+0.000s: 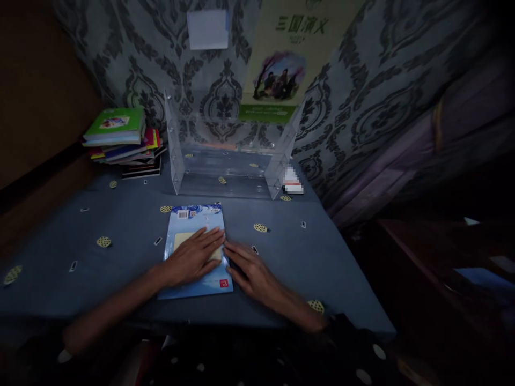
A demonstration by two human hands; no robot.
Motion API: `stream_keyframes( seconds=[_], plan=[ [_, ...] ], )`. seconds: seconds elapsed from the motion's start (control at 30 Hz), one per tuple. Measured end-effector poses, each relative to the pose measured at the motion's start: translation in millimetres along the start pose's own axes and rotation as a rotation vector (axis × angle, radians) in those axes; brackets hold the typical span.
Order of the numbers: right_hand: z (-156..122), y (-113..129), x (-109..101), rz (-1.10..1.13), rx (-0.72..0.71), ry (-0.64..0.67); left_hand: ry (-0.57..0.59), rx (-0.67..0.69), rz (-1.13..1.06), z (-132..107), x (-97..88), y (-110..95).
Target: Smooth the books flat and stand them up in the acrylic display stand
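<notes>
A light blue book [193, 220] lies flat, back cover up, on the blue tablecloth [129, 230] in front of me. My left hand [196, 256] rests flat on top of it, fingers stretched out toward the right edge. My right hand [251, 271] lies on the cloth just beside the book's right edge, its fingertips touching that edge and meeting the left hand's fingertips. Neither hand grips anything.
A clear acrylic rack [181, 161] stands open at the back of the table, against the patterned wall. A stack of books [120, 142] lies at the back left. A green book [281, 64] leans on the wall behind the rack. The table drops off at the right.
</notes>
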State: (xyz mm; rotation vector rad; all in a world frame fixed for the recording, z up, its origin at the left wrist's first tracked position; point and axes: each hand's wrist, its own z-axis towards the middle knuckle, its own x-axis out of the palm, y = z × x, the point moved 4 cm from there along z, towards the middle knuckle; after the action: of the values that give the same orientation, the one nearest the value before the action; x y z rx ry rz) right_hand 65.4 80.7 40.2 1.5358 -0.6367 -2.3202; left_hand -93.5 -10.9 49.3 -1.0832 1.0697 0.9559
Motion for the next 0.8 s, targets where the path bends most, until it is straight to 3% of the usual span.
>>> stream_keyframes(
  seconds=[0.3,0.53,0.8],
  plan=[
    [-32.4,31.0,-10.5,0.02,-0.094,-0.021,-0.043,0.03,0.043,-35.2,5.1,-45.5],
    [-39.6,35.8,-11.0,0.019,-0.069,-0.02,-0.031,0.002,0.059,-44.1,8.8,-54.6],
    [-48.8,54.9,-12.4,0.048,-0.094,0.049,0.108,0.021,-0.002,-63.5,8.0,-70.6]
  ],
)
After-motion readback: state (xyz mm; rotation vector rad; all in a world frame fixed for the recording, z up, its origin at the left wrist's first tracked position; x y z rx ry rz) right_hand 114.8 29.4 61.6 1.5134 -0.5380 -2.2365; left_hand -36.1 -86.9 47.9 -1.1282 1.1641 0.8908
